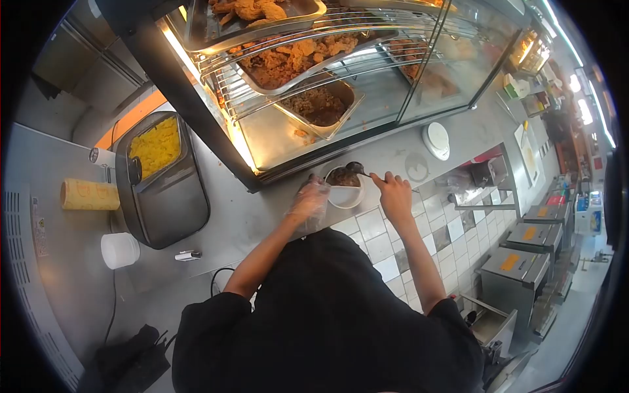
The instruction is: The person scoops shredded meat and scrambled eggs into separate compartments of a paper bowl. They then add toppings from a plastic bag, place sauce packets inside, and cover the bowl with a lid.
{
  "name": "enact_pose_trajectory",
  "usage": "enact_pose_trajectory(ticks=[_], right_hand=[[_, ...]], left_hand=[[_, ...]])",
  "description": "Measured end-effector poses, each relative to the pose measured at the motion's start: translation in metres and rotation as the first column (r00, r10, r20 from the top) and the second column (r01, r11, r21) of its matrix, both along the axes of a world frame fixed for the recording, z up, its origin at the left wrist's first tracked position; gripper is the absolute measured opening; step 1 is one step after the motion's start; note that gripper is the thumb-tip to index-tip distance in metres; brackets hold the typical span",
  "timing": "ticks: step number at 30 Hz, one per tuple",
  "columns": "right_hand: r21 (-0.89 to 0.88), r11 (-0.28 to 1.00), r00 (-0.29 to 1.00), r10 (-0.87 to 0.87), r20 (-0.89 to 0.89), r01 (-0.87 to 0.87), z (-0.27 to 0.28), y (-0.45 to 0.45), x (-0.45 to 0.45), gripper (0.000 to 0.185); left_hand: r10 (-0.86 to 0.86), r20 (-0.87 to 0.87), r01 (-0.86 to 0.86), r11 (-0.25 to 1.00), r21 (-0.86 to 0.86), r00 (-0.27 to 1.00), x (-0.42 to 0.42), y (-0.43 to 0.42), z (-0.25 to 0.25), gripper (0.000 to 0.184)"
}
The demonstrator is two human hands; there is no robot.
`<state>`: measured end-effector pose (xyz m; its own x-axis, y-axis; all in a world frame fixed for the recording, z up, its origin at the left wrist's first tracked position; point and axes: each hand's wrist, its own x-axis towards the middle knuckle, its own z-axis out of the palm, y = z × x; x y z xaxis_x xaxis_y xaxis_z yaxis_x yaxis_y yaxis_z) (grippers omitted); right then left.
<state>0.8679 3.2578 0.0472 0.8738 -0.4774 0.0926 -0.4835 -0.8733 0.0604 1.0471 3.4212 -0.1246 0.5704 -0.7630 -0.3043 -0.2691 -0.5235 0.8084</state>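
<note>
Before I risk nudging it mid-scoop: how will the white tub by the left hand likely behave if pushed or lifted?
The tub looks thin-walled, so it may flex when squeezed. The dark food inside probably adds some weight. It appears to be at the front edge of the counter, so a push outward could tip it off.

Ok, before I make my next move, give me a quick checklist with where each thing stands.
1. Left hand on the white tub: ok, it is at the tub's side.
2. Right hand gripping the black spoon: ok, it has the handle.
3. Brown food in the tub: ok, some shows inside.
4. Tub fully supported by the counter: cannot tell; it sits at the edge, with floor tiles showing beside it.
5. Both hands gloved: not ok; the left wears clear plastic, the right looks bare.
</note>
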Motion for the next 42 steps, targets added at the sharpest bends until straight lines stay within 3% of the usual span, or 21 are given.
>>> enact_pose_trajectory(ticks=[2,4,6,10,13,17,19,21,26,28,29,31,34,35,36,37,38,39,40,42], right_hand=[[0.022,0.999,0.999,0.038,0.024,-0.038,0.005,0.006,0.002,0.044],[0.039,0.996,0.996,0.072,0.047,-0.074,-0.002,0.011,0.006,0.044],[0.076,0.996,0.994,0.053,-0.091,-0.047,-0.021,0.016,0.011,0.044],[0.097,0.993,0.996,0.072,-0.059,-0.066,-0.016,0.012,0.012,0.042],[0.055,0.998,1.000,0.023,0.002,-0.023,-0.004,0.009,0.008,0.041],[0.081,0.996,0.995,0.041,-0.094,-0.033,-0.028,0.010,0.008,0.042],[0.075,0.995,0.992,0.072,-0.104,-0.065,-0.027,0.011,0.009,0.043],[0.101,0.995,0.997,-0.021,-0.072,0.028,-0.004,0.018,0.010,0.043],[0.129,0.992,0.997,0.021,-0.075,-0.011,-0.018,0.026,0.004,0.042],[0.148,0.989,0.998,0.020,-0.057,-0.011,-0.017,0.023,0.004,0.042],[0.159,0.987,0.999,-0.020,-0.045,0.027,-0.003,0.023,0.004,0.043],[0.174,0.983,0.998,-0.056,-0.034,0.062,0.031,0.025,0.004,0.043],[0.240,0.963,0.988,-0.142,0.056,0.125,0.087,0.019,-0.001,0.041],[0.371,0.921,0.968,-0.192,0.164,0.119,0.100,0.014,-0.002,0.039],[0.495,0.864,0.931,-0.252,0.263,0.095,0.113,0.011,-0.001,0.037],[0.493,0.865,0.930,-0.253,0.268,0.093,0.125,0.007,0.002,0.037],[0.637,0.769,0.901,-0.314,0.299,0.056,0.135,0.003,0.006,0.035],[0.760,0.650,0.869,-0.379,0.319,0.005,0.146,0.001,0.013,0.033],[0.788,0.614,0.863,-0.373,0.340,-0.046,0.157,0.003,0.023,0.033],[0.744,0.668,0.875,-0.346,0.340,-0.026,0.171,0.010,0.045,0.031]], left_hand=[[-0.003,-0.011,0.002,0.998,-0.063,1.000,0.001,-0.001,0.010,0.051],[-0.033,-0.007,0.034,0.980,0.196,0.999,0.002,-0.005,0.054,0.051],[-0.066,0.036,0.060,0.988,0.139,0.997,0.002,-0.002,0.041,0.050],[-0.038,0.128,0.030,0.997,0.066,0.991,-0.003,0.001,0.011,0.043],[-0.055,0.118,0.059,0.998,-0.031,0.991,-0.004,0.009,0.044,0.040],[-0.089,0.074,0.084,0.995,0.062,0.993,-0.003,0.000,0.021,0.040],[-0.103,0.200,0.100,0.995,0.026,0.974,-0.001,0.000,0.012,0.039],[-0.104,0.153,0.103,0.995,0.012,0.983,0.000,-0.001,0.017,0.039],[-0.093,0.132,0.099,0.994,-0.040,0.987,-0.007,0.002,0.037,0.038],[-0.079,0.027,0.078,0.996,0.054,0.996,-0.003,-0.003,0.041,0.037],[-0.076,0.030,0.074,0.996,0.049,0.997,-0.001,-0.005,0.029,0.037],[-0.177,0.305,0.199,0.979,-0.040,0.936,-0.002,-0.002,-0.010,0.034],[-0.087,0.310,0.141,0.978,-0.156,0.947,-0.007,0.004,0.026,0.032],[-0.057,0.312,0.123,0.973,-0.196,0.948,-0.007,0.002,0.032,0.031],[-0.012,0.166,0.031,0.993,-0.113,0.986,-0.005,-0.001,0.036,0.029],[0.014,0.094,-0.008,0.998,-0.066,0.995,-0.002,0.001,0.040,0.028],[0.045,0.026,-0.045,0.999,-0.015,0.999,0.001,0.002,0.046,0.027],[0.032,0.145,-0.014,0.993,-0.121,0.989,0.004,0.009,0.071,0.027],[0.028,0.260,0.030,0.975,-0.219,0.965,0.006,0.017,0.096,0.028],[0.031,0.177,0.001,0.984,-0.180,0.984,0.015,0.022,0.145,0.024]])
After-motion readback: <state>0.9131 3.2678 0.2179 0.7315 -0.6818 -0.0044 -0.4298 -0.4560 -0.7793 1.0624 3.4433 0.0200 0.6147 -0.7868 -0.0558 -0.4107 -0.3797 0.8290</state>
